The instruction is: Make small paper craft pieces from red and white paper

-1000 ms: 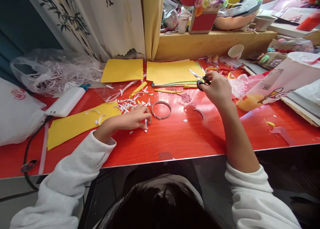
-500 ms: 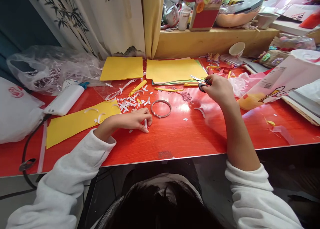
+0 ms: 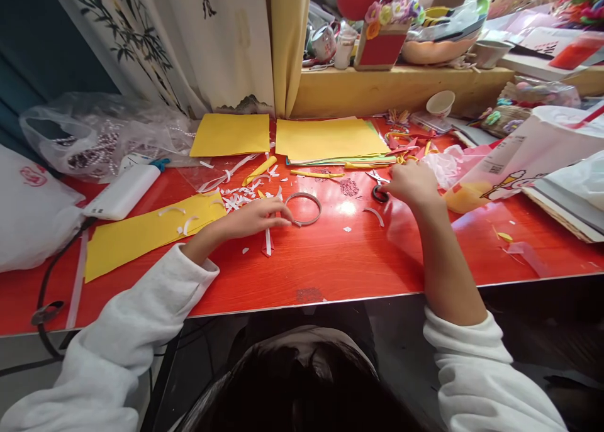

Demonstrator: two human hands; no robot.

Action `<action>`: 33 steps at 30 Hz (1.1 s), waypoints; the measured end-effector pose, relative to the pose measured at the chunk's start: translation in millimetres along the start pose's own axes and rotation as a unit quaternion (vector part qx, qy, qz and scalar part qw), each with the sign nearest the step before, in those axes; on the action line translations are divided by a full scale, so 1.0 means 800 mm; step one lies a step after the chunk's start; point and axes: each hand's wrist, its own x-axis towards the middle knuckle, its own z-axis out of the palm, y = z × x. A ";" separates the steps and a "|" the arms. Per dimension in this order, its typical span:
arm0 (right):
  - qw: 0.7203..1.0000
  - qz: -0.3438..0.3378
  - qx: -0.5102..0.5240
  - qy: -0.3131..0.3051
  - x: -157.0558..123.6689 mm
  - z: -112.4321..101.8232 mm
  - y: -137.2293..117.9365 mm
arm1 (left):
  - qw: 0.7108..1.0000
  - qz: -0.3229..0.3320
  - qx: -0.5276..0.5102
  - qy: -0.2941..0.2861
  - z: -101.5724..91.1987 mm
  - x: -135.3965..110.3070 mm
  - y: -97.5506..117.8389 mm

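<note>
My left hand [image 3: 257, 218] is closed in a pinch on a thin white paper strip [image 3: 268, 242] that hangs down to the red table [image 3: 358, 256]. Right beside its fingertips lies a grey ring [image 3: 304, 207]. My right hand [image 3: 411, 183] is lowered to the table farther right, with its fingers still curled on the black-handled scissors [image 3: 379, 187], whose blades point left. White paper scraps [image 3: 240, 199] lie scattered behind my left hand.
A long yellow sheet [image 3: 146, 231] lies at the left, with more yellow sheets [image 3: 330, 138] at the back. A white box [image 3: 123, 192], plastic bags [image 3: 94, 130] and a paper bag [image 3: 523, 158] crowd the sides. A cluttered wooden ledge [image 3: 401, 86] runs along the back.
My right hand has come down from mid-air to the table with the scissors. My left hand has lifted the white strip slightly and moved toward the grey ring.
</note>
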 end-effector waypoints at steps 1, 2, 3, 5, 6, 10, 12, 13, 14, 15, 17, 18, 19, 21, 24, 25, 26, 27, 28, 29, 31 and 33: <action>1.000 0.008 -0.018 0.011 0.001 0.001 -0.018 | 0.998 0.010 0.029 0.053 0.005 0.002 -0.005; 0.999 0.002 -0.030 0.016 0.000 0.002 -0.038 | 0.993 0.018 0.056 0.102 0.010 0.004 -0.009; 0.999 -0.038 -0.037 -0.005 -0.003 0.004 -0.060 | 0.988 0.027 0.085 0.124 0.015 0.006 -0.014; 0.980 -0.172 0.023 -0.095 -0.012 0.011 -0.105 | 0.981 0.052 0.129 0.135 0.023 0.010 -0.021; 0.959 -0.232 0.061 -0.152 -0.019 0.016 -0.124 | 0.979 0.064 0.132 0.143 0.026 0.011 -0.022; 0.903 -0.317 0.099 -0.274 -0.043 0.045 -0.166 | 0.979 0.040 0.087 0.177 0.021 0.013 -0.018; 0.905 -0.321 0.094 -0.264 -0.047 0.058 -0.167 | 0.973 -0.031 0.072 0.218 0.010 0.011 -0.015; 0.909 -0.319 0.088 -0.255 -0.047 0.062 -0.165 | 0.965 -0.079 0.067 0.240 0.004 0.010 -0.014; 0.911 -0.318 0.081 -0.248 -0.047 0.065 -0.164 | 0.954 -0.128 0.074 0.261 -0.002 0.008 -0.015; 0.913 -0.318 0.076 -0.244 -0.046 0.066 -0.162 | 0.940 -0.167 0.103 0.280 -0.007 0.006 -0.018; 0.914 -0.319 0.068 -0.243 -0.044 0.066 -0.160 | 0.903 -0.208 0.205 0.315 -0.016 0.001 -0.025; 0.914 -0.317 0.069 -0.245 -0.043 0.066 -0.159 | 0.888 -0.206 0.254 0.322 -0.019 -0.001 -0.029; 0.914 -0.312 0.070 -0.248 -0.043 0.065 -0.159 | 0.878 -0.200 0.289 0.324 -0.021 -0.003 -0.034; 0.918 -0.300 0.071 -0.250 -0.044 0.066 -0.160 | 0.866 -0.200 0.333 0.314 -0.023 -0.005 -0.040; 0.927 -0.280 0.077 -0.238 -0.046 0.067 -0.161 | 0.863 -0.218 0.341 0.303 -0.022 -0.006 -0.043; 0.931 -0.271 0.082 -0.233 -0.046 0.067 -0.162 | 0.861 -0.215 0.340 0.311 -0.022 -0.005 -0.042; 0.935 -0.259 0.089 -0.226 -0.046 0.067 -0.164 | 0.860 -0.207 0.339 0.321 -0.021 -0.005 -0.041; 0.940 -0.243 0.101 -0.219 -0.046 0.066 -0.166 | 0.859 -0.195 0.338 0.331 -0.019 -0.005 -0.039; 0.944 -0.227 0.120 -0.209 -0.047 0.064 -0.168 | 0.861 -0.185 0.333 0.338 -0.018 -0.004 -0.037; 0.947 -0.210 0.144 -0.196 -0.047 0.062 -0.170 | 0.862 -0.177 0.325 0.345 -0.017 -0.004 -0.035; 0.949 -0.177 0.210 -0.157 -0.048 0.057 -0.174 | 0.861 -0.166 0.299 0.376 -0.015 -0.004 -0.031; 0.940 -0.148 0.284 -0.116 -0.048 0.054 -0.177 | 0.858 -0.152 0.271 0.410 -0.013 -0.004 -0.026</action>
